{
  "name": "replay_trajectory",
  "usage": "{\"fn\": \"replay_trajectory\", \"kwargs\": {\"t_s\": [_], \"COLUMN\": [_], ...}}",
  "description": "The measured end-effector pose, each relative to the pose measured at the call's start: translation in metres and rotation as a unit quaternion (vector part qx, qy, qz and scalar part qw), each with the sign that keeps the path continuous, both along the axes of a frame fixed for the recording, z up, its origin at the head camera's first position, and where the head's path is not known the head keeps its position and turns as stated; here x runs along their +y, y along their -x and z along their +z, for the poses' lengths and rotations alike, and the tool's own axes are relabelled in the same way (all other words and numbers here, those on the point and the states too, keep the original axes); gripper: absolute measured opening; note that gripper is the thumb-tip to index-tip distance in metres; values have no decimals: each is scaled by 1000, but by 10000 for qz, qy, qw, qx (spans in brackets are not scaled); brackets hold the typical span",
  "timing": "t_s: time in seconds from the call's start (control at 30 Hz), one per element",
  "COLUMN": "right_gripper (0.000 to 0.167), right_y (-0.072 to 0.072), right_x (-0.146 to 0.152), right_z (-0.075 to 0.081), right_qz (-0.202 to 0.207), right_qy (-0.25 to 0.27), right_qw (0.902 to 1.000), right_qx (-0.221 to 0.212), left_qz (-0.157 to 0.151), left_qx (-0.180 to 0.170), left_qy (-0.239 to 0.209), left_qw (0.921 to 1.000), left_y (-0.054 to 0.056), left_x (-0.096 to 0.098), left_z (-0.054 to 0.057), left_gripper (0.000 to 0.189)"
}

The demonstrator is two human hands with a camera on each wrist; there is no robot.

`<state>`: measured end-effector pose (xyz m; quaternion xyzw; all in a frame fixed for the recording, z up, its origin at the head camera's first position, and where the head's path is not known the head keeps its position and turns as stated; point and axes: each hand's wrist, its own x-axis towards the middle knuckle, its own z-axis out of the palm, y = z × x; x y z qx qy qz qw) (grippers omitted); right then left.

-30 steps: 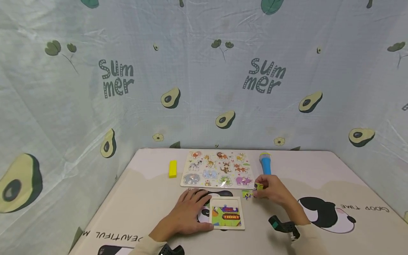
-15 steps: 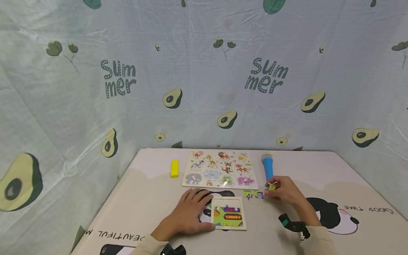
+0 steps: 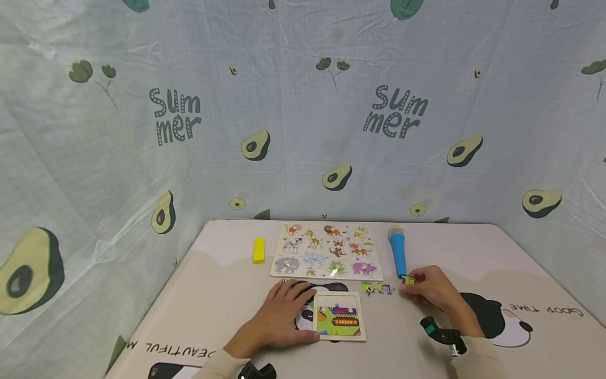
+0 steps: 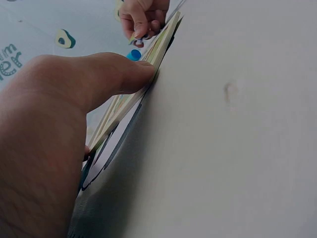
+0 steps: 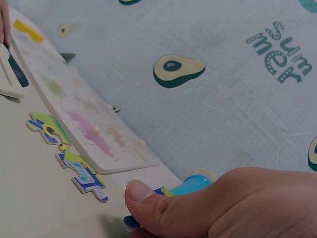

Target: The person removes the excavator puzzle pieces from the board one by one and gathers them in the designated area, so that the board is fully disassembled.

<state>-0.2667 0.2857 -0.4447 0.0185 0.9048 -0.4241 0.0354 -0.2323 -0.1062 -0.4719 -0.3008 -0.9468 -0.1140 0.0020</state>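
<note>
My left hand [image 3: 283, 318] rests with fingers spread at the left of a small framed jigsaw puzzle [image 3: 362, 316]; its thumb presses the frame's near left corner, seen also in the left wrist view. Several pieces in the frame form a green, purple and orange picture, with a bare strip at the far side. My right hand [image 3: 432, 287] pinches a green-and-blue jigsaw piece [image 3: 408, 280] low over the table, by the handle end of a blue toy microphone [image 3: 398, 255]. Fingers and thumb hide much of that piece in the right wrist view. Two loose jigsaw pieces [image 5: 81, 171] lie to its left.
Behind the frame lies a white animal puzzle board [image 3: 326, 251]. A yellow block [image 3: 259, 250] sits left of that board. The printed cloth wall [image 3: 293, 105] rises along the table's back edge.
My right hand has moved right, away from the loose pieces, and its piece is now lower and flatter. A second loose piece has come into view beside the first. My left hand stays put.
</note>
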Motion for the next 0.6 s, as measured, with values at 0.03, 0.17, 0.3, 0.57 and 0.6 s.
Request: {"fn": "replay_trajectory", "kwargs": {"t_s": [0.03,0.17,0.3,0.57,0.6], "right_gripper": [34,28,27,17,17], "right_y": [0,-1,-1,-2,-2], "right_x": [0,-1,-1,-1,-1], "right_z": [-1,-2,-2,0,0], "right_qz": [-1,-48,-129,-110,-97], "right_qy": [-20,-52,-80,-87,-68], "right_qw": [10000,9997,9994,9998,9999], "right_qx": [-51,-253,-326,-105,-88], "left_qz": [-4,-9,-9,-18,-16], "left_qx": [-1,-19,-21,-26,-34], "left_qy": [3,-7,-1,-55,-64], "left_qw": [10000,10000,10000,10000,10000], "left_y": [0,0,1,0,0], "left_x": [0,-1,0,0,-1], "left_z": [0,-1,-1,2,2], "left_gripper": [95,96,96,94,94]}}
